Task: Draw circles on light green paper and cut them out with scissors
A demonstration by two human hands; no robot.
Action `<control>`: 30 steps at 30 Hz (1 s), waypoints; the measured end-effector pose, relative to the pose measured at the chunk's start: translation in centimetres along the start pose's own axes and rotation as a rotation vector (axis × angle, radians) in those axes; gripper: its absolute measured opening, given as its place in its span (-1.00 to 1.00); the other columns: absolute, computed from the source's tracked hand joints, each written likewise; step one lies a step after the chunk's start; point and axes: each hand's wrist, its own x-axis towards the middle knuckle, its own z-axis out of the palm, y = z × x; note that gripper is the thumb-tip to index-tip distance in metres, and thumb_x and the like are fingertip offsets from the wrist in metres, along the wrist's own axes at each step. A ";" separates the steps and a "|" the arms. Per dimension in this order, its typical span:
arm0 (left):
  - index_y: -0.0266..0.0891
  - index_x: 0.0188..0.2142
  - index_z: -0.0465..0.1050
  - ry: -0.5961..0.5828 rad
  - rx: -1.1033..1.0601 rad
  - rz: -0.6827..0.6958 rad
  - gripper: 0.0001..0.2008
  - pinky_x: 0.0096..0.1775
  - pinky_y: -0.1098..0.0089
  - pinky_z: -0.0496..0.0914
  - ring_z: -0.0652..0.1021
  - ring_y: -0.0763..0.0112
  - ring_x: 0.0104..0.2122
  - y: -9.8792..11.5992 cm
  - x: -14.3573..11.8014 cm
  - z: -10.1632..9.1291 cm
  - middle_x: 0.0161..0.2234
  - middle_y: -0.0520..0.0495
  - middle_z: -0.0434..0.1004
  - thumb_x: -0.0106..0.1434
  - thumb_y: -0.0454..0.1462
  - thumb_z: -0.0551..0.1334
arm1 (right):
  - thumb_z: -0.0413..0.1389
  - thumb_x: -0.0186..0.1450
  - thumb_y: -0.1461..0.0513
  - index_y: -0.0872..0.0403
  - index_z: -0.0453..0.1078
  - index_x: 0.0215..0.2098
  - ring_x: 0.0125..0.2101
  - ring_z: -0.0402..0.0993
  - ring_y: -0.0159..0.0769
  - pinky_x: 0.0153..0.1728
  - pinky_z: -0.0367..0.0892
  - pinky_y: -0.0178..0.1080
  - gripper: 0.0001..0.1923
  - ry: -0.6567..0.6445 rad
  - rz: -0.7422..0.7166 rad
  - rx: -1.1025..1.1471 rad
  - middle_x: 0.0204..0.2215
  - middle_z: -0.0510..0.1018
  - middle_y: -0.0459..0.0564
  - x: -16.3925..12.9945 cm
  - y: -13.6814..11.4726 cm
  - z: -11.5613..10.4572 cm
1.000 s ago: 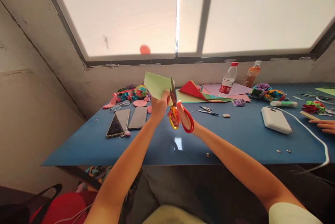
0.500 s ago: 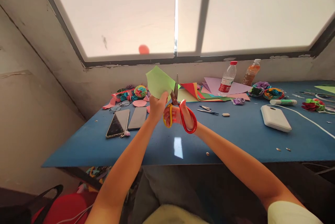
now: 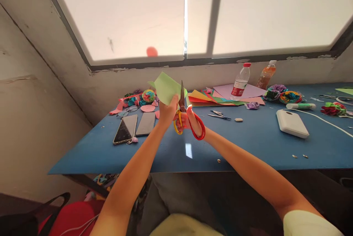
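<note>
Two grips: left fingers (image 3: 174, 101) pinching green paper (image 3: 166, 89); right fingers (image 3: 185, 121) looped through scissors (image 3: 182, 100).

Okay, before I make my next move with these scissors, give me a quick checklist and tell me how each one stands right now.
1. Green paper gripped: ok, the left hand holds it.
2. Scissors in hand: ok, they are in the right hand, pointing up.
3. Left hand well away from the scissors: not ok, it appears right beside them.
4. Cutting position on the paper: cannot tell, the view does not show clearly where the edges meet it.
5. Smartphones out from under the paper: ok, both lie on the table to its left.
6. Red-capped bottle closed: ok, its cap is on.
</note>
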 end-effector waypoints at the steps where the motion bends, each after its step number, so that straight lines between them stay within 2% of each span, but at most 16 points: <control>1: -0.21 -0.64 0.14 -0.017 -0.006 -0.004 -0.70 -0.61 0.50 0.09 0.17 0.62 -0.69 0.0 0.0 0.0 -0.71 0.16 0.09 0.06 -0.21 0.24 | -0.36 0.05 -0.40 0.11 0.26 -0.41 -0.64 0.23 -0.39 -0.54 0.24 -0.26 -0.17 0.004 -0.004 0.008 -0.63 0.27 -0.09 0.0 0.0 0.0; 7: -0.21 -0.65 0.11 -0.242 -0.098 -0.105 -0.66 -0.70 0.50 -0.03 0.12 0.62 -0.72 0.2 -0.1 -0.5 -0.73 0.15 0.04 0.08 -0.13 0.20 | -0.39 -0.03 -0.44 0.14 0.34 -0.37 -0.64 0.26 -0.38 -0.53 0.26 -0.26 -0.07 -0.016 -0.031 0.069 -0.63 0.29 -0.08 0.1 -0.3 -0.5; 9: -0.22 -0.65 0.11 -0.280 -0.100 -0.118 -0.65 -0.71 0.50 -0.03 0.11 0.62 -0.72 0.2 -0.1 -0.7 -0.73 0.15 0.03 0.08 -0.11 0.20 | -0.40 -0.01 -0.43 0.14 0.35 -0.37 -0.63 0.27 -0.38 -0.54 0.26 -0.26 -0.07 -0.004 -0.030 0.074 -0.63 0.30 -0.08 0.1 -0.5 -0.5; 17: -0.22 -0.63 0.14 -0.130 0.057 -0.106 -0.63 -0.66 0.50 0.07 0.15 0.62 -0.70 0.2 -0.1 -0.3 -0.72 0.15 0.08 0.03 -0.07 0.26 | -0.38 -0.01 -0.43 0.14 0.30 -0.40 -0.66 0.24 -0.39 -0.58 0.23 -0.28 -0.10 0.015 -0.054 0.038 -0.64 0.24 -0.10 0.3 0.0 -0.5; 24: -0.22 -0.61 0.14 -0.171 0.119 0.013 -0.66 -0.61 0.48 0.12 0.18 0.60 -0.67 -0.3 0.0 -0.4 -0.69 0.14 0.11 0.12 -0.10 0.19 | -0.40 0.03 -0.41 0.13 0.26 -0.42 -0.65 0.21 -0.42 -0.57 0.23 -0.29 -0.14 0.009 -0.076 0.038 -0.63 0.22 -0.11 0.0 -0.4 -0.5; 30: -0.21 -0.60 0.13 -0.177 0.116 0.000 -0.65 -0.61 0.47 0.11 0.15 0.61 -0.68 -0.6 -0.1 -0.4 -0.69 0.16 0.08 0.13 -0.08 0.19 | -0.42 0.03 -0.41 0.14 0.28 -0.39 -0.66 0.19 -0.43 -0.57 0.23 -0.30 -0.11 0.001 -0.081 0.072 -0.64 0.22 -0.12 0.0 -0.4 -0.5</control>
